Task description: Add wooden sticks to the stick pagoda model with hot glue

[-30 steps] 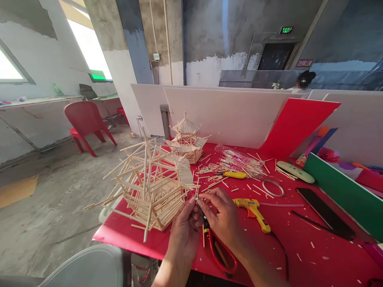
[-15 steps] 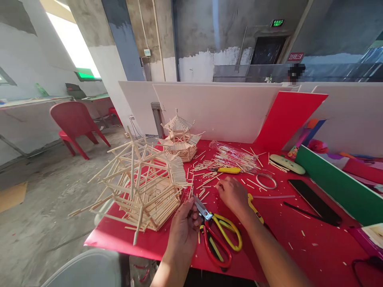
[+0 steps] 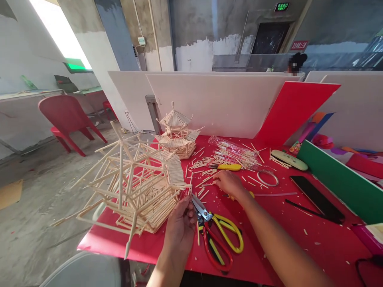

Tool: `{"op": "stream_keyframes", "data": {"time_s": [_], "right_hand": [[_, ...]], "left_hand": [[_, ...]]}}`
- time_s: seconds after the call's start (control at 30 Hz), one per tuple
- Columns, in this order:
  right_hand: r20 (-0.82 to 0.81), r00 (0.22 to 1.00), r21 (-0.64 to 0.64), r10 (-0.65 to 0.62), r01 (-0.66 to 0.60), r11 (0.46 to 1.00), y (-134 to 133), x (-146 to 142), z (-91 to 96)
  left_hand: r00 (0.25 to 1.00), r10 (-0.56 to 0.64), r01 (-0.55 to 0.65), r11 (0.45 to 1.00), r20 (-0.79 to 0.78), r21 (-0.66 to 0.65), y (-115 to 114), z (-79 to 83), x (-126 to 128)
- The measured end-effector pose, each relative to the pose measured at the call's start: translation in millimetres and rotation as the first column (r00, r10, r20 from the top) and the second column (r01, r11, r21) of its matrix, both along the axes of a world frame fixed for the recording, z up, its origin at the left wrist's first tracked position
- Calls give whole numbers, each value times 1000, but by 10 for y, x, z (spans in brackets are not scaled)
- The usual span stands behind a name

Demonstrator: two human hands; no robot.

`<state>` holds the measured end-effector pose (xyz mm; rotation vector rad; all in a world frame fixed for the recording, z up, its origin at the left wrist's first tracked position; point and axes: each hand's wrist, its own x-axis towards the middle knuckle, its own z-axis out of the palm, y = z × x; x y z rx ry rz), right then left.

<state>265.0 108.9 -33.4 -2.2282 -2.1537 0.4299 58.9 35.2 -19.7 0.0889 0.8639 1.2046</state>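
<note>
My left hand [image 3: 179, 223] has its fingers closed, with a short wooden stick [image 3: 190, 190] upright between thumb and fingertip. It is beside a large, partly roofed stick model [image 3: 149, 199] on the left of the table. My right hand [image 3: 229, 183] is over the loose cut sticks [image 3: 206, 179], with bent fingers pressed together near the tabletop; whatever they grip is too small to make out. Scissors [image 3: 214, 231] with one red and one yellow handle lie between my arms, over another yellow-and-black tool. Behind my right hand lies a yellow utility knife [image 3: 229, 167].
A finished-looking stick pagoda [image 3: 176, 135] stands at the back, beside a plastic bag of sticks [image 3: 236, 153]. Tape roll [image 3: 267, 178], dark phone [image 3: 317, 199] and green board [image 3: 341, 183] are to the right. White panels [image 3: 215, 103] line the back; a person [image 3: 295, 65] is beyond.
My right hand has shifted slightly left over the loose sticks. My left hand stays closed beside the large model. The view has shifted a little.
</note>
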Motion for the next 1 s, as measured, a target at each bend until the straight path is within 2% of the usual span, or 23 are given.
{"op": "stream_keyframes", "data": {"time_s": [0.17, 0.37, 0.57, 0.73, 0.83, 1.0], "right_hand": [[-39, 991, 11, 126, -126, 992, -25, -94, 24], [-58, 969, 37, 241, -239, 970, 72, -309, -79], [-88, 954, 76, 286, -280, 957, 193, -446, -186], [-260, 928, 130, 267, -240, 962, 146, -405, -164], [-432, 870, 162, 238, -185, 969, 4, -339, -77], [-681, 704, 181, 202, -105, 978, -425, -394, 88]], "left_hand": [[1000, -23, 23, 1000, 2, 0, 15, -36, 3], [1000, -10, 10, 1000, -9, -13, 18, -64, 4], [1000, 5, -6, 999, -24, -40, 9, -65, -10], [999, -5, 4, 1000, -33, -11, -6, -91, -44], [999, -17, 18, 1000, -51, 20, -11, -97, -49], [993, -39, 49, 995, -114, 83, -48, -52, 13]]}}
